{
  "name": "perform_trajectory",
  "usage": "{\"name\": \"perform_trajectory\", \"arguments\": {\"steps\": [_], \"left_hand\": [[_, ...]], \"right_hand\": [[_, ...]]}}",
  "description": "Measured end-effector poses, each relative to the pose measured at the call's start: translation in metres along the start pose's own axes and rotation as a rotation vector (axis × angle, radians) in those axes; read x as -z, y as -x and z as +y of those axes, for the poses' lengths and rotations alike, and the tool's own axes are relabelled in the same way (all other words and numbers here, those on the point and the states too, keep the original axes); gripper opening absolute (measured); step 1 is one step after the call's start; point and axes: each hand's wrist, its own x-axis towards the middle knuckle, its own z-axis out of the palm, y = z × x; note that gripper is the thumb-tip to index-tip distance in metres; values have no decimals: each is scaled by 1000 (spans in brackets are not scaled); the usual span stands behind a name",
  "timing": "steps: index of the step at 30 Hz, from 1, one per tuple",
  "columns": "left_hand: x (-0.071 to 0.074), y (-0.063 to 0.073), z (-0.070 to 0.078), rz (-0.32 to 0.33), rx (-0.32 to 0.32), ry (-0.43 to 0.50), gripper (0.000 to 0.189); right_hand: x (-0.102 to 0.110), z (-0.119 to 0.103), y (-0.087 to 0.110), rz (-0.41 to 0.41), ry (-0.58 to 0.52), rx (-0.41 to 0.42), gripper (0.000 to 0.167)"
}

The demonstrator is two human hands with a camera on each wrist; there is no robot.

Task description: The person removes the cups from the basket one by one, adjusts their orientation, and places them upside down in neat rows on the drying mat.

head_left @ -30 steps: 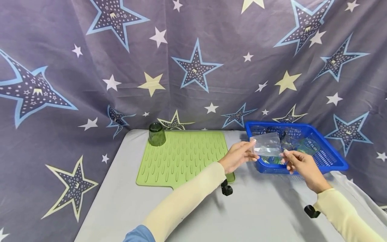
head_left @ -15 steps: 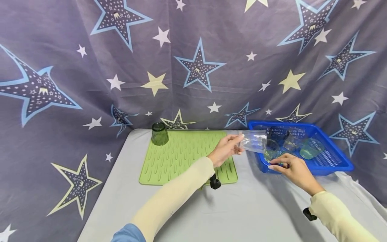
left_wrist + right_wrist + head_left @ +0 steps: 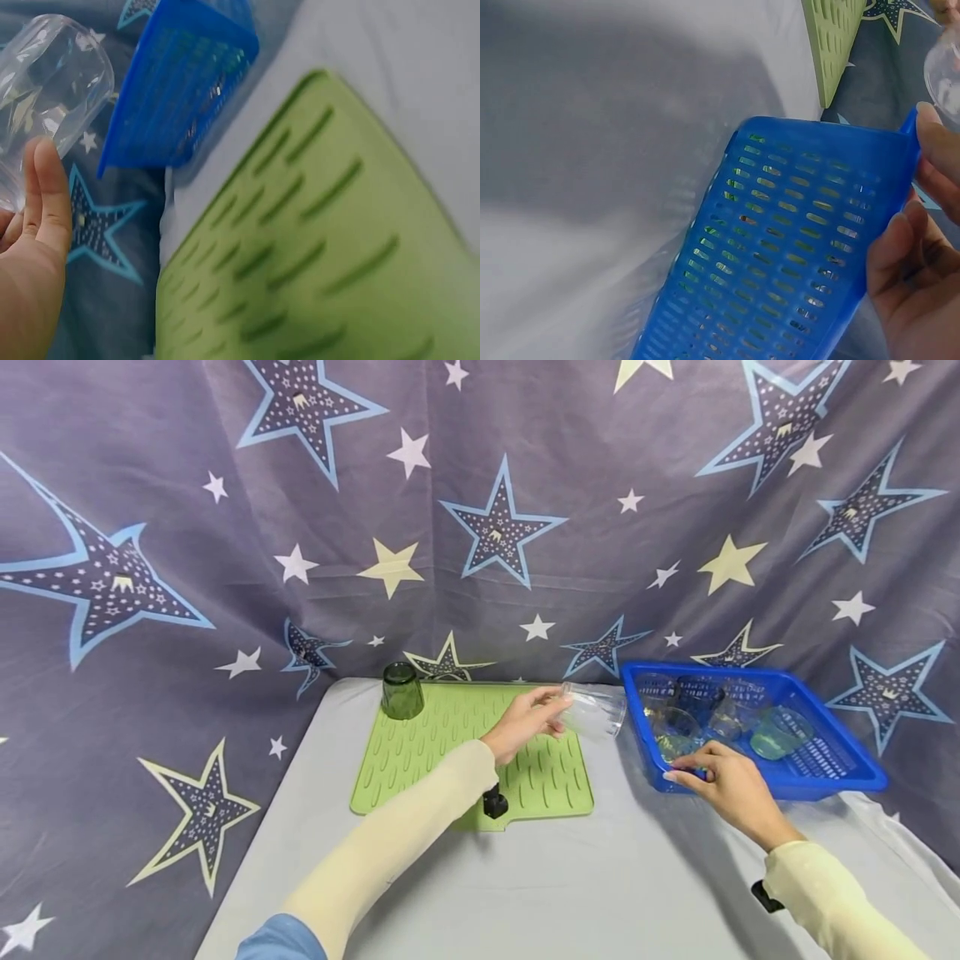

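Note:
A clear glass (image 3: 596, 710), tilted on its side, is held in my left hand (image 3: 525, 722) above the right part of the green drying mat (image 3: 480, 760). The left wrist view shows the fingers around the lower part of that glass (image 3: 56, 82). My right hand (image 3: 723, 781) pinches the near left rim of the blue basket (image 3: 832, 789); in the right wrist view, thumb and fingers (image 3: 896, 244) lie on either side of this rim. Several clear and tinted glasses lie in the basket, among them a greenish one (image 3: 780, 732).
A dark green glass (image 3: 402, 692) stands upside down at the mat's back left corner. A white cloth (image 3: 570, 885) covers the table. Behind it hangs a grey curtain (image 3: 480, 610) printed with stars.
My left hand has carried the clear glass leftward from over the basket to over the mat. My right hand has left the glass and taken hold of the basket's rim.

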Motion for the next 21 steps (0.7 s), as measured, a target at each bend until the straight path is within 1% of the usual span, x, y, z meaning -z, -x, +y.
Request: {"name": "perform_trajectory", "arguments": {"steps": [7,10,16,21], "left_hand": [[29,12,5,44,12,-192,66],[40,17,8,67,18,-236,68],[63,26,12,117,30,-294,74],[85,34,14,170,44,-346,70]], "right_hand": [[2,-2,1,-18,-2,-41,17],[4,-3,1,-20,2,-50,17],[6,-4,2,-26,6,-69,17],[6,-4,2,-47,5,-77,21]]}}
